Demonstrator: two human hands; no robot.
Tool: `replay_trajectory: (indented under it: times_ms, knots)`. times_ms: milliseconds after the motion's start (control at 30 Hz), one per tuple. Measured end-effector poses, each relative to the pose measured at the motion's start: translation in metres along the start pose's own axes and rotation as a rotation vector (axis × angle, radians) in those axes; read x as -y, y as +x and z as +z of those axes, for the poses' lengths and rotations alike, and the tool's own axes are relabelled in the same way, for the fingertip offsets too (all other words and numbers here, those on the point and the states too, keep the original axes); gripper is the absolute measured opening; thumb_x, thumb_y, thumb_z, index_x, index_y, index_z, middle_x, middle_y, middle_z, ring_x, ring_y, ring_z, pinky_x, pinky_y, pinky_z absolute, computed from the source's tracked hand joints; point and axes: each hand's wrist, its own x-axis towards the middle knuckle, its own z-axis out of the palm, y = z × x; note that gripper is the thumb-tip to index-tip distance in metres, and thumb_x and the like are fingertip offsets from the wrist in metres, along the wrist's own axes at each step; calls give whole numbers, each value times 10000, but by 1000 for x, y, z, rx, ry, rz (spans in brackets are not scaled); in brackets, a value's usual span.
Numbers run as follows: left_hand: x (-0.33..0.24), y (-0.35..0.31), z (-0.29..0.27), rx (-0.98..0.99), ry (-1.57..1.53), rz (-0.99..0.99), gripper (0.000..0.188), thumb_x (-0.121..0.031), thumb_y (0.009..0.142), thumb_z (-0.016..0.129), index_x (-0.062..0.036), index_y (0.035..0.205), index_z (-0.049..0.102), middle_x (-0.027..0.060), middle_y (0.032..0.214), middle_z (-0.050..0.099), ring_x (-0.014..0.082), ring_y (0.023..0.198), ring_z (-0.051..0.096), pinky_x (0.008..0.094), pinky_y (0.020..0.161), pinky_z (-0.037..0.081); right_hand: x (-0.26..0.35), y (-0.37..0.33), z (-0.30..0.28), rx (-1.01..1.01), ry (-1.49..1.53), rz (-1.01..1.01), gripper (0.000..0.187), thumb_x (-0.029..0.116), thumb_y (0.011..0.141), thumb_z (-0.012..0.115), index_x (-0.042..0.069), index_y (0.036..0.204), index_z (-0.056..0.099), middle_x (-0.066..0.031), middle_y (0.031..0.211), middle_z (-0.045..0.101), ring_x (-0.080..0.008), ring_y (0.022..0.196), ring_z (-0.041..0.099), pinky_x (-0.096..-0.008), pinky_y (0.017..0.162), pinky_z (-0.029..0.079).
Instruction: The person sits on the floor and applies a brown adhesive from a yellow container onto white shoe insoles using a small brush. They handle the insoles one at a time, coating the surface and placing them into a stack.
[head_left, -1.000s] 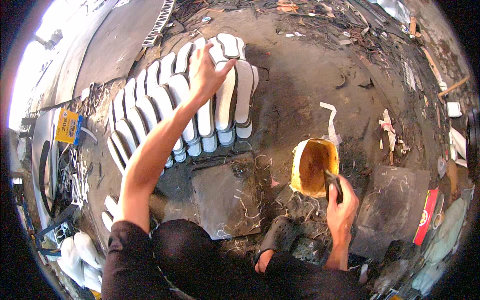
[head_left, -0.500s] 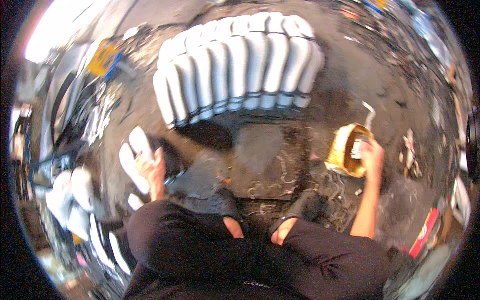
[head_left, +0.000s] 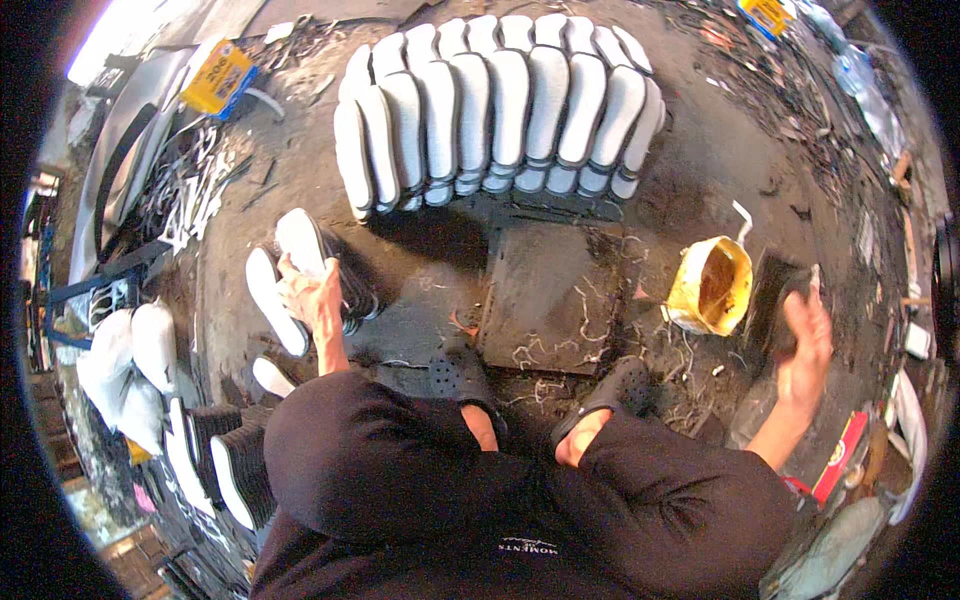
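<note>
In the head view, the left hand (head_left: 315, 297) lies over the near part of a white-topped sole (head_left: 300, 233), fingers across its face and thumb toward its right side; whether they pinch it or merely rest there, I cannot tell. That sole tops a dark-edged stack on the floor to the person's left, with another white sole (head_left: 274, 300) just beside it. The right hand (head_left: 808, 328) is raised to the right of a yellow tub (head_left: 688, 290), apart from it; blur there hides whether anything is in its fingers. Farther forward, overlapping rows of soles (head_left: 508, 105) lean on one another across the ground. The soles look thin and light, probably flexible lengthwise with a little give, and unlikely to break; the pale face could smudge easily. Because the pieces lie so close together, a careless pull might bring a neighbour along, so the better hold seems to be on the dark side edges, thumb and fingers opposed near the narrow middle. The tub looks light too, with a brown, perhaps sticky interior, best taken by its outer wall.
</note>
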Motion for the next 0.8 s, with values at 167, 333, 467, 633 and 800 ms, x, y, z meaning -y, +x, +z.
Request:
replay_trajectory:
  times_ms: [167,333,467,633,800]
  knots:
    - [-84,-87,-5,62,-628,495,648,-189,806,903,-69,1399,670,181,1246,632,350,1145,629,474,987,552,66,19,78,-107,143,-182,406,170,1095,720,3,1456,643,-169,1407,754,-261,1399,663,-397,1245,450]
    - [-89,-233,56,604,-633,901,688,-255,791,958,-76,1395,678,261,1353,538,448,1195,581,550,1000,546,23,-14,222,326,-71,-177,263,245,1067,794,61,1256,796,-48,1128,821,-155,987,726,-358,948,578]
    - [-80,-270,70,785,-404,875,813,-366,851,927,-155,1554,577,278,1459,497,478,1311,541,559,1111,484,-130,-31,275,378,-310,-170,307,241,1015,773,-14,1186,786,-203,1098,836,-337,994,800,-437,917,599]
    - [-34,-259,42,911,-303,928,937,-292,866,894,-173,1688,461,289,1453,506,491,1314,526,568,1103,470,-176,-31,293,306,-534,-191,424,198,976,740,-101,1276,738,-353,1113,775,-496,1060,781,-531,917,614]
    - [-26,-263,50,930,-418,921,927,-204,874,868,-166,1699,446,289,1421,514,495,1263,551,573,1075,485,-154,36,329,585,-813,-613,289,130,964,692,134,1231,802,-195,1053,804,-419,979,753,-535,916,591]
